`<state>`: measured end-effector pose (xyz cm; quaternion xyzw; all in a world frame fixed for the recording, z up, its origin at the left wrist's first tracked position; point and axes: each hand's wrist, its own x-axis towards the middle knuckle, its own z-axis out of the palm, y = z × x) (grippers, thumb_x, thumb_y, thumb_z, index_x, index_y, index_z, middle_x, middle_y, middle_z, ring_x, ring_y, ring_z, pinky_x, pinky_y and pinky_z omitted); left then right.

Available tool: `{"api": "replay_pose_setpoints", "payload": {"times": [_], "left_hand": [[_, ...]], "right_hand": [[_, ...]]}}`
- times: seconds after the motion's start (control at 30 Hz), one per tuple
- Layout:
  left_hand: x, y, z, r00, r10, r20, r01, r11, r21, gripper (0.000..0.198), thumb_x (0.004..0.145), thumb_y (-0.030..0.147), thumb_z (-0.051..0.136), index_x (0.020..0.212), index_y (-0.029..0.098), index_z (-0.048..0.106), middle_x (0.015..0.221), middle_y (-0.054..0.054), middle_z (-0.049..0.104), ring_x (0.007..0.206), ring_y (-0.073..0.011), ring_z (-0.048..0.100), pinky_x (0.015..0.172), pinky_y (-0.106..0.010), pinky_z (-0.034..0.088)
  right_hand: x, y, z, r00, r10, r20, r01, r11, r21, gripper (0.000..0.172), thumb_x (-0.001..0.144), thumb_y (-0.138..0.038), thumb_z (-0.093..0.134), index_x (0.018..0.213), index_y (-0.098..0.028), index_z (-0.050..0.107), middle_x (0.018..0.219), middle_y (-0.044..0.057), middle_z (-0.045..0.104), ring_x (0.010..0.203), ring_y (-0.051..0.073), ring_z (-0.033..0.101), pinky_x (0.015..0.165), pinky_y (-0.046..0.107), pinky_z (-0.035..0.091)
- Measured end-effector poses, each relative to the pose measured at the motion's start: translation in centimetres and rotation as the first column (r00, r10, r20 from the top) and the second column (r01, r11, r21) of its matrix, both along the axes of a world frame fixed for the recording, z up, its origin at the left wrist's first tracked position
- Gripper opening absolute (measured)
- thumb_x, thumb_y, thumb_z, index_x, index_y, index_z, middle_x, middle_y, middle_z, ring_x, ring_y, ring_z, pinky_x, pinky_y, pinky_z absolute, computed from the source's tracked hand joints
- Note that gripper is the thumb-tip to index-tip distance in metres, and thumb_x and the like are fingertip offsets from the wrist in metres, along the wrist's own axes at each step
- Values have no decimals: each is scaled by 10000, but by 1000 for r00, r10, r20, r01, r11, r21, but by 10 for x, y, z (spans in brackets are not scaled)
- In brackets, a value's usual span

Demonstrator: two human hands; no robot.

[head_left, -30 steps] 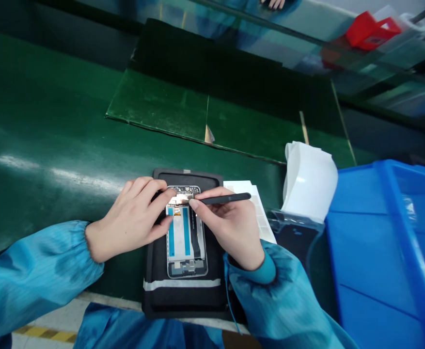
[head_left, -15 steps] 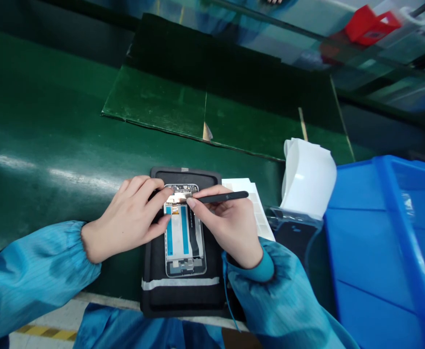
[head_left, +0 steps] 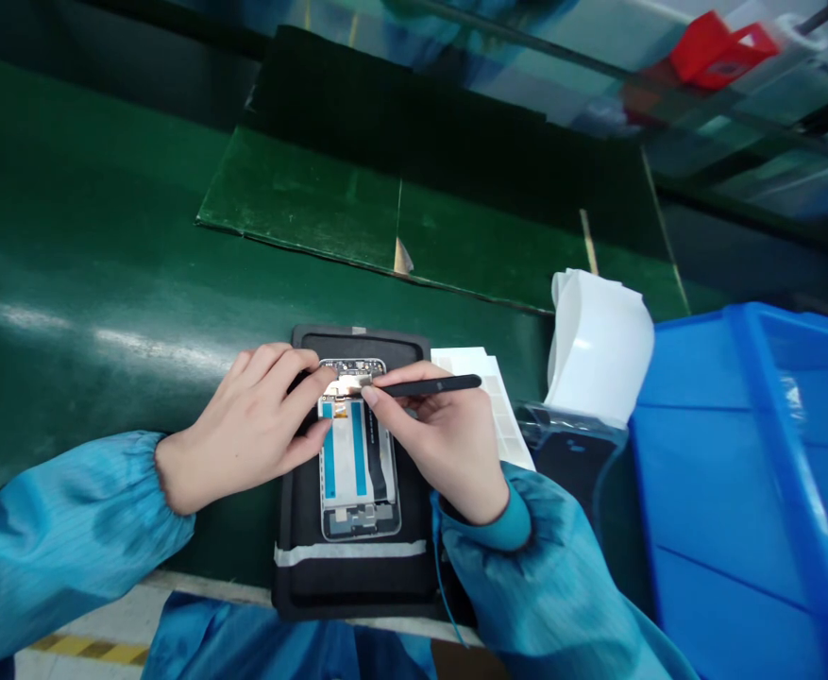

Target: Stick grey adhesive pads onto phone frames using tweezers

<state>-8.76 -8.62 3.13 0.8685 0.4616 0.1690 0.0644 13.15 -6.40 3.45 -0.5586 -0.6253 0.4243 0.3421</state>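
An opened smartphone (head_left: 347, 463) lies upright in the black tray (head_left: 349, 590), its inside facing up. Blue strips run along its pale battery, and circuit parts show at its top end. My left hand (head_left: 250, 425) rests at the phone's upper left, closed on that edge with index finger and thumb against it. Black tweezers (head_left: 434, 385) are pinched in my right hand (head_left: 448, 425), held nearly level. Their tip reaches the shiny metal area below the phone's top end; the fingertips partly hide the contact.
A white sheet (head_left: 488, 397) lies partly under my right hand. To the right stand a curled white stack (head_left: 598, 349), a dark phone-shaped piece in clear film (head_left: 573, 463) and a blue bin (head_left: 703, 472). A green board (head_left: 314, 189) lies across the bench behind.
Almost nothing differs. The tweezers and my right fingertips have shifted very slightly at the metal area, while my left hand stays on the phone's edge.
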Motion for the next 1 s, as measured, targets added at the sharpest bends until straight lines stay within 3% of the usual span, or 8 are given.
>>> {"api": "replay_pose_setpoints", "payload": {"times": [0.37, 0.5, 0.67, 0.87, 1.0], "left_hand": [[-1, -3, 2, 985, -149, -91, 156, 985, 71, 311, 966, 290, 541, 1215, 146, 659, 1139, -125, 663, 1069, -292, 566, 847, -426, 475], [2, -5, 9, 965, -155, -212, 179, 979, 101, 319, 977, 280, 527, 1242, 155, 654, 1173, -135, 668, 1092, -307, 576, 841, -435, 464], [1, -9, 13, 937, -151, -314, 215, 959, 183, 314, 973, 249, 535, 1245, 146, 651, 1203, -137, 664, 1096, -315, 577, 858, -443, 456], [8, -4, 22, 962, -124, -245, 173, 967, 187, 299, 964, 297, 548, 1200, 145, 651, 1149, -132, 669, 1028, -305, 594, 818, -428, 476], [48, -2, 32, 963, -234, -135, 247, 964, 94, 311, 964, 295, 546, 1217, 136, 632, 1160, -124, 657, 1033, -269, 605, 850, -395, 485]], "right_hand": [[0, -1, 1, 1000, 1, -22, -1, 1000, 17, 123, 821, -298, 769, 877, -202, 717, 815, 45, 737, 700, 188, 715, 614, 306, 597], [7, 0, 22, 991, -129, -19, 130, 988, 83, 116, 808, -304, 782, 842, -210, 724, 829, 41, 740, 706, 190, 714, 642, 316, 608], [36, -4, 45, 943, -320, -93, 332, 928, 168, 131, 772, -297, 827, 826, -227, 730, 807, 31, 749, 720, 197, 716, 676, 329, 605], [95, -23, 29, 892, -386, -235, 419, 901, 111, 176, 756, -324, 848, 848, -217, 743, 763, 23, 725, 670, 180, 680, 656, 324, 568], [121, -43, 10, 877, -383, -290, 414, 909, 48, 208, 743, -334, 857, 859, -207, 739, 783, 19, 718, 669, 165, 667, 675, 320, 558]]}}
